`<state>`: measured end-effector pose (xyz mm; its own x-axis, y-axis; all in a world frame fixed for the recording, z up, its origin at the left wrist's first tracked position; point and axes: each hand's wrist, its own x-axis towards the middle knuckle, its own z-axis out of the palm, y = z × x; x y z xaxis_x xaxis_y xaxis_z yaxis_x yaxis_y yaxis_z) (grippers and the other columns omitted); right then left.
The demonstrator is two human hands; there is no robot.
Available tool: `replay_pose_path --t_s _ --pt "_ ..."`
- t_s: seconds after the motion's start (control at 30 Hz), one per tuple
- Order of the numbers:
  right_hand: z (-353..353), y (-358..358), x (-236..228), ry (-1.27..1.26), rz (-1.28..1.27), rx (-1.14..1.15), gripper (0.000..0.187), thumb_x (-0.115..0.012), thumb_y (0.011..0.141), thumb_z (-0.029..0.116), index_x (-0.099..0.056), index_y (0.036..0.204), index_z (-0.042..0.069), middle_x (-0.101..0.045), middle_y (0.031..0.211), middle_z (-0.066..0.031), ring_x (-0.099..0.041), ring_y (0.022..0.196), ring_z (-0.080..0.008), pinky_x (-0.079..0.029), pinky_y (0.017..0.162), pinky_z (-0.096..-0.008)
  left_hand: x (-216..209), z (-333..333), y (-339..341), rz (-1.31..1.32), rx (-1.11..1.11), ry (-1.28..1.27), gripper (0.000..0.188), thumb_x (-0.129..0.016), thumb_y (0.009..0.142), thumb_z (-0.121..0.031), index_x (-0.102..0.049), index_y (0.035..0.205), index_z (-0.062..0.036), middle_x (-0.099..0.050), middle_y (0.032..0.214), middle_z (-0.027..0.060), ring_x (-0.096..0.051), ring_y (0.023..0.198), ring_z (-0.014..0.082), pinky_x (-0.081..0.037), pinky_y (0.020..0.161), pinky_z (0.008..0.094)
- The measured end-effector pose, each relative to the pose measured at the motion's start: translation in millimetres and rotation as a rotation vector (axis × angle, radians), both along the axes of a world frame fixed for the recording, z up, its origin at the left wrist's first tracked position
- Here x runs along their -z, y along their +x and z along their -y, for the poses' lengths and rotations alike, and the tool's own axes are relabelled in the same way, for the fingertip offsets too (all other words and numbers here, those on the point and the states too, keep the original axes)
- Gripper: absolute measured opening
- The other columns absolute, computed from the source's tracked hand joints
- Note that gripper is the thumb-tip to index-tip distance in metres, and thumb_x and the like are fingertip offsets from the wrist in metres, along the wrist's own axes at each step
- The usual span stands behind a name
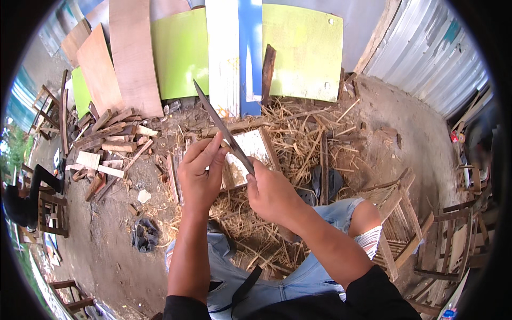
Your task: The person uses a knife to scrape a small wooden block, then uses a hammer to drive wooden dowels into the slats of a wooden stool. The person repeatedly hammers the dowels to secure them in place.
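A long knife [212, 112] with a dark, pointed blade slants up and to the left in front of me. My right hand [271, 194] is closed round its lower end and hides the handle. Beside the blade's middle, my left hand [200, 173] is held up with its fingers bent and the thumb brought toward them. Its fingertips meet or nearly meet the blade; whether something thin is pinched there I cannot make out. Behind both hands lies a worn white board [250, 145] with a wooden edge, among pale shavings [298, 138].
Wood offcuts [120, 145] are heaped at the left. Plywood sheets [133, 58] and light green panels [304, 53] lean at the back. A slatted wooden piece [397, 221] stands by my right knee. A crumpled black bag [145, 234] lies on the dirt floor.
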<state>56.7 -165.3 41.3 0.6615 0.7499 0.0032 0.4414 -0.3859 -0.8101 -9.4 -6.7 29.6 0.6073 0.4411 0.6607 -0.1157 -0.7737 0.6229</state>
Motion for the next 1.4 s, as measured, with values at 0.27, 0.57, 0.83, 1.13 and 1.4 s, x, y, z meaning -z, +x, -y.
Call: replay_pose_path --t_s 0.27,0.57,0.83,1.13,1.4 --pt "4.8 -0.7 12.3 -0.088 0.043 -0.005 0.036 -0.049 0.095 0.012 -0.051 0.125 -0.008 -0.064 0.074 -0.0280 -0.065 0.070 -0.0457 -0.050 0.066 -0.0521 -3.5 2.8 -3.1 -0.038 -0.002 -0.043 0.031 -0.071 0.087 -0.003 -0.072 0.117 -0.0067 -0.070 0.099 0.0135 -0.068 0.084 0.0218 -0.053 0.074 0.0297" --pt "6.0 -2.6 45.8 -0.185 0.013 0.065 0.038 -0.050 0.094 0.010 -0.048 0.126 -0.009 -0.063 0.069 -0.0295 -0.064 0.067 -0.0475 -0.051 0.065 -0.0543 7.4 1.2 -4.4 0.016 -0.037 -0.011 0.032 -0.073 0.086 -0.005 -0.072 0.117 -0.0091 -0.070 0.097 0.0119 -0.067 0.083 0.0188 -0.052 0.074 0.0289" --pt "16.4 -1.0 79.9 -0.586 -0.096 0.112 0.042 -0.048 0.095 0.014 -0.046 0.132 -0.006 -0.067 0.082 -0.0284 -0.066 0.076 -0.0450 -0.052 0.071 -0.0529 7.0 -9.8 0.9 0.015 -0.066 -0.017 0.030 -0.072 0.088 -0.006 -0.072 0.118 -0.0080 -0.071 0.099 0.0111 -0.065 0.082 0.0176 -0.052 0.074 0.0285" --pt "25.7 -7.6 107.2 -0.544 -0.236 0.144 0.045 -0.047 0.091 0.012 -0.044 0.133 -0.004 -0.066 0.095 -0.0317 -0.065 0.092 -0.0460 -0.050 0.084 -0.0543 9.5 -11.6 -6.3 0.013 -0.074 0.004 0.030 -0.069 0.090 -0.004 -0.070 0.120 -0.0035 -0.070 0.099 0.0095 -0.063 0.086 0.0142 -0.051 0.075 0.0271" --pt "29.6 -3.9 110.8 -0.587 -0.288 0.112 0.042 -0.047 0.090 0.009 -0.045 0.130 -0.004 -0.067 0.102 -0.0298 -0.066 0.097 -0.0439 -0.050 0.087 -0.0520 11.4 -14.6 -3.3 0.020 -0.097 0.039 0.027 -0.068 0.093 -0.009 -0.070 0.119 -0.0030 -0.070 0.105 0.0111 -0.065 0.089 0.0145 -0.051 0.074 0.0255"
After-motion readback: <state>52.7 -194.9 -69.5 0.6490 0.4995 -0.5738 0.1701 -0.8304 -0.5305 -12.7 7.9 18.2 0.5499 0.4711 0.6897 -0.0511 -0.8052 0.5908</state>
